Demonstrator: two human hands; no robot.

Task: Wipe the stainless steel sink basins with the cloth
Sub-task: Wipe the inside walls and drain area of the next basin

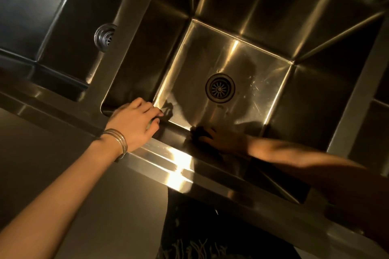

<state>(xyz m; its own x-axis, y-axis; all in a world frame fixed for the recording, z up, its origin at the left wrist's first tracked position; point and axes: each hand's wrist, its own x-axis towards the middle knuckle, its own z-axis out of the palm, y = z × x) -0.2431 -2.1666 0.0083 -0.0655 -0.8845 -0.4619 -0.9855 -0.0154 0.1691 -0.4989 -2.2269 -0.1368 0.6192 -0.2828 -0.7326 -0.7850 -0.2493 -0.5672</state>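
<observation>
Presently, the fingers (210, 131) of the right hand (226, 142) are being laid over a dark cloth (196, 135). The cloth is being pressed low on the near wall of the middle basin (315, 101), just above the floor seam. Shadow and blur are hiding the grip, so it cannot be told whether the cloth is being pinched or merely pushed flat. If it is only being pushed, it is judged likely to be bunched or left behind on a fast stroke. The near wall is being worked almost blind beneath the front rim (179, 160), so patches could be missed there. The drain (220, 88) is lying well apart, yet a loose corner could be caught in it once strokes are carried across the floor. The right forearm is being reached down over the rim from the right.

The fingers (155, 111) of the left hand (134, 124) are being curled over the rim's inner edge at the basin's near-left corner, thumb tucked below, as a brace. On wet steel that hold is judged liable to slip. Bangles (117, 142) are being worn at the wrist, close above the rim, and could scratch it. No hand is being held in the left basin (63, 27).
</observation>
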